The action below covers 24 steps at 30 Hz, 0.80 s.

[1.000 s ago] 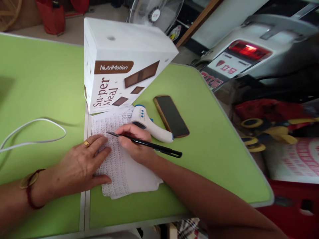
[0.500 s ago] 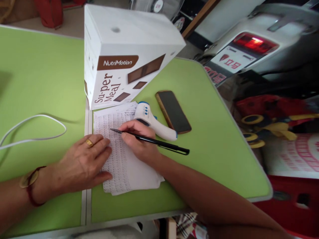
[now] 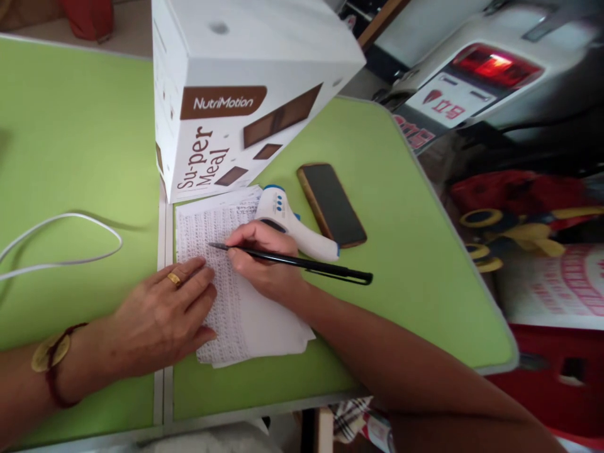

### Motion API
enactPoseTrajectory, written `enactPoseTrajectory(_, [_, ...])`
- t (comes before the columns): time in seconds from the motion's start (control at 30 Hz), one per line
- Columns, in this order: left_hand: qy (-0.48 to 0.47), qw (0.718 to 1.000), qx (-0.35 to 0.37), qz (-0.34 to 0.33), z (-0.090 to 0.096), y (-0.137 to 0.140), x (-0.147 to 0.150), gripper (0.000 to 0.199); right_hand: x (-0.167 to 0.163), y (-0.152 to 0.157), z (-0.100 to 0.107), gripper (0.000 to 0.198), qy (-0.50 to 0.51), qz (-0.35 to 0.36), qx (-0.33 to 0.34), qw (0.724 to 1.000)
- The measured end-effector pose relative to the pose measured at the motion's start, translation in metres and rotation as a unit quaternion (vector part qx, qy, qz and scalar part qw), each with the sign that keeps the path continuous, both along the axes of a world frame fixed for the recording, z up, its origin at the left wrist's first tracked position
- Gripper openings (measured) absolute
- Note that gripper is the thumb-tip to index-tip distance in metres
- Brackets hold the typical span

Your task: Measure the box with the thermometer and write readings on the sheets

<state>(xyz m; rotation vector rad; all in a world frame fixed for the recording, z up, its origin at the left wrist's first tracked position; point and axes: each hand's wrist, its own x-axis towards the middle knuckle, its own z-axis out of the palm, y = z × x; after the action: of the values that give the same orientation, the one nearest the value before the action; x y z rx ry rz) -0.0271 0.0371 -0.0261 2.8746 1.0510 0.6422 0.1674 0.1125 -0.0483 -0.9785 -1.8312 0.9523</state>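
here, right hand (image 3: 264,261) gripping pen (image 3: 302,264), "nutrimotion su-per meal" box (image 3: 236,94)

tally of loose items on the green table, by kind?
Box: 1
Paper: 1
Pen: 1
Thermometer: 1
Phone: 1
Cable: 1
Total: 6

Lime-green table (image 3: 401,251); white-and-brown box (image 3: 236,94); black pen (image 3: 302,264); white paper (image 3: 226,302), dense dark rows; white-blue thermometer (image 3: 292,223); black phone (image 3: 333,204), brown edge.
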Motion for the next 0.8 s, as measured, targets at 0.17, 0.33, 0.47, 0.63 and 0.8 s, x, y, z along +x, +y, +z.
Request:
enactPoseTrajectory(0.17, [-0.001, 1.0, -0.011, -0.001, -0.0005, 0.0006, -0.0018, 0.028, -0.0006, -0.0022, -0.001, 0.008, 0.0, -0.027, 0.032, 0.999])
enactPoseTrajectory(0.33, [0.002, 1.0, -0.022, -0.002, -0.0015, 0.0012, -0.002, 0.027, -0.0031, -0.0035, -0.0021, 0.008, -0.006, -0.023, 0.041, 0.999])
enactPoseTrajectory(0.47, [-0.002, 0.999, -0.037, -0.006, -0.0014, 0.0013, -0.0024, 0.027, -0.0033, -0.0033, -0.0012, 0.008, -0.01, -0.016, 0.039, 0.999])
enactPoseTrajectory(0.63, [-0.008, 0.999, -0.051, -0.007, -0.0029, 0.0032, -0.002, 0.03, -0.003, -0.0023, 0.0, 0.008, -0.013, -0.007, 0.027, 1.0])
enactPoseTrajectory(0.8, [-0.008, 0.998, -0.061, -0.012, -0.0034, 0.0044, -0.001, 0.032, -0.0031, -0.0025, -0.0004, 0.007, -0.029, 0.003, 0.016, 0.999])
